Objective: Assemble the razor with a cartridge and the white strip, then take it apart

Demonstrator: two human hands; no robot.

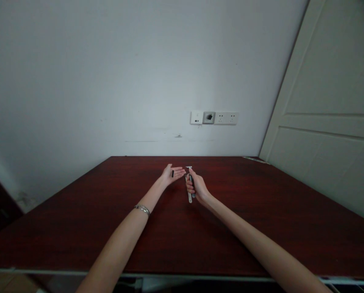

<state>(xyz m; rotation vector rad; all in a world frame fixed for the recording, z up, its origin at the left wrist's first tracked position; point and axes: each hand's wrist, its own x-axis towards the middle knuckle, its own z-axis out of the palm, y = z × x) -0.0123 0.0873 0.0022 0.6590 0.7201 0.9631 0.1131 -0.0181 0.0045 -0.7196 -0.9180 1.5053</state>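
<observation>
My left hand (173,174) is palm up with its fingers stretched out flat toward the right. A small black stick-like piece (173,173) rests on that palm, its kind too small to make out. My right hand (197,185) is closed around a dark-handled tool (193,181) with a small silver T-shaped head, thumb up near the head. A narrow pale metal strip (190,198) with a rounded end sticks out below the right fingers; whether it belongs to the tool I cannot tell. The fingertips of the left hand are close to the tool's head.
Both arms reach over a dark red wooden table (249,211). Behind it stands a white wall (157,81) with a row of sockets (226,118). A pale panelled door (328,122) borders the right side. A light strip (256,160) lies at the far right table edge.
</observation>
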